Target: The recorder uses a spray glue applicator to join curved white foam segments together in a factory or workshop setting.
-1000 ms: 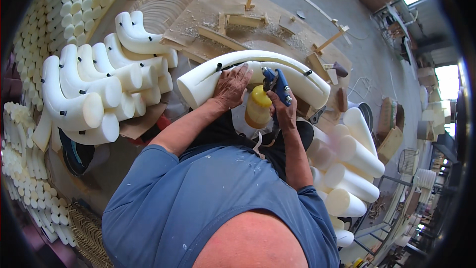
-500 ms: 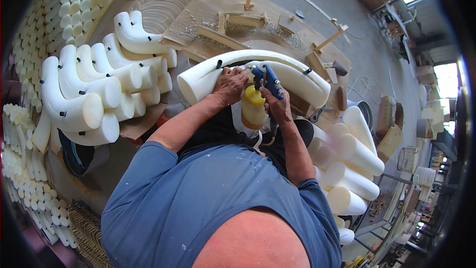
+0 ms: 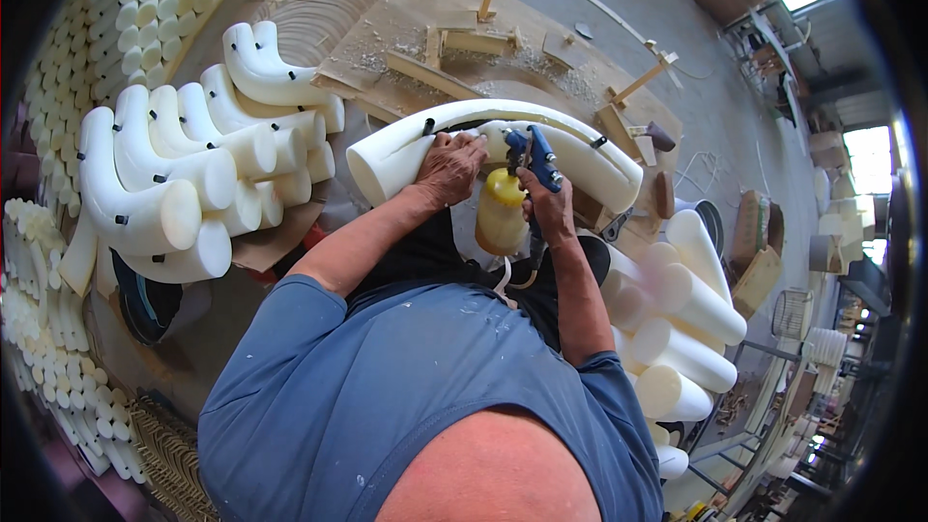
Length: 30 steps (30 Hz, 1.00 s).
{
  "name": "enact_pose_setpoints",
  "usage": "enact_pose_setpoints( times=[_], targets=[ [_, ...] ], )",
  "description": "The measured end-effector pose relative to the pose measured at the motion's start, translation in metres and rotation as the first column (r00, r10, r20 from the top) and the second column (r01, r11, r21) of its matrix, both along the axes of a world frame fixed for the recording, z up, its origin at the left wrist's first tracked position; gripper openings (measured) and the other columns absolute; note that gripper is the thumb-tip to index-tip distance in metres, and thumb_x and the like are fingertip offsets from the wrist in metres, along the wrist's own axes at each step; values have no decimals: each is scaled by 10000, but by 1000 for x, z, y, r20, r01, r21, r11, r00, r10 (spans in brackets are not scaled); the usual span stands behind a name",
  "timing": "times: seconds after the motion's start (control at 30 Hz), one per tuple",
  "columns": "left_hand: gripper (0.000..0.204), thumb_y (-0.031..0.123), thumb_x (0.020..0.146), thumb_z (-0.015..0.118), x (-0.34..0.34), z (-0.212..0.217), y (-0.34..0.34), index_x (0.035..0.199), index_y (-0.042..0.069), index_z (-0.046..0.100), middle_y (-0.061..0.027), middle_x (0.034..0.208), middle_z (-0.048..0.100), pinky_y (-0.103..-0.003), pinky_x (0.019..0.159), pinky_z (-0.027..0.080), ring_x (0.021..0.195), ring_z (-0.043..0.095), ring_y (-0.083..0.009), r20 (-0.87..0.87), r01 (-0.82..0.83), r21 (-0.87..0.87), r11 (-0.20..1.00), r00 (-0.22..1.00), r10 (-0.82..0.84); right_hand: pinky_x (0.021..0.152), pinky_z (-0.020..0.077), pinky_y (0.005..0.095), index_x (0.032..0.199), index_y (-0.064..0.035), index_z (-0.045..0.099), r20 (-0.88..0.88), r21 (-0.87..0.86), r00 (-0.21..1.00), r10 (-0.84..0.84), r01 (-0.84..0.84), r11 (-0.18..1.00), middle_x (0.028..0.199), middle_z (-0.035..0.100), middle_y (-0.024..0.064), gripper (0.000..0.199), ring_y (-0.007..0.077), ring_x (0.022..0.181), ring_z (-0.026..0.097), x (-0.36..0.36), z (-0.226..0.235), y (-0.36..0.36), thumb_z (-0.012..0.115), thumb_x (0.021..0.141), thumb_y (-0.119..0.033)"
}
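A long curved white foam tube (image 3: pixel 406 150) lies across the work surface in front of me, held by small black clips. My left hand (image 3: pixel 449 166) presses flat on the tube beside a slit along its top. My right hand (image 3: pixel 546 205) grips a blue spray gun (image 3: pixel 530 153) with a yellow cup (image 3: pixel 501 216) hanging under it. The gun's nozzle points at the tube right next to my left hand's fingers.
A stack of finished curved foam pieces (image 3: pixel 184 174) lies to the left. Straight foam cylinders (image 3: pixel 691 319) pile up at the right. A wooden jig board (image 3: pixel 464 39) with sawdust sits behind the tube. Rows of small foam rolls (image 3: pixel 106 19) line the left wall.
My right hand has moved the spray gun up and a little left, closer to my left hand on the tube. The left hand stays pressed on the foam.
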<state>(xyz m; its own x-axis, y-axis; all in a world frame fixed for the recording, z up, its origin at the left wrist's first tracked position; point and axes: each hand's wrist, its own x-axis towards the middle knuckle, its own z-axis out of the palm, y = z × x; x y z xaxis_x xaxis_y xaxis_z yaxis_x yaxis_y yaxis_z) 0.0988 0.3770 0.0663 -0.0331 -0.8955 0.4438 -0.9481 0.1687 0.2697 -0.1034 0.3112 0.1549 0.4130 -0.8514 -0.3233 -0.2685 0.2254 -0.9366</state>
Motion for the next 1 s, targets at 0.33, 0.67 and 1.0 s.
enact_pose_setpoints(
  times=[0.33,0.67,1.0],
  targets=[
    [256,116,871,621,5,-4,3,1108,92,714,-97,1315,682,-427,993,401,1253,608,-250,-26,22,47,999,999,-21,401,423,264,1018,9,661,7,61,998,57,-57,996,767,626,40,249,95,467,530,5,10,-3,766,951,-206],
    [318,91,858,616,3,6,3,1164,105,700,-95,1359,670,-412,1005,400,1276,606,-244,-58,28,185,982,998,-18,407,425,256,1041,2,658,10,41,989,146,-146,988,799,638,47,247,89,481,529,8,13,-6,763,956,-205],
    [286,71,841,627,3,-5,7,1111,103,716,-110,1354,684,-412,1007,413,1262,626,-251,-27,16,36,999,1000,-15,401,427,259,1009,13,670,-43,61,996,81,-78,995,785,637,51,266,92,471,534,1,14,-17,769,949,-227]
  ],
)
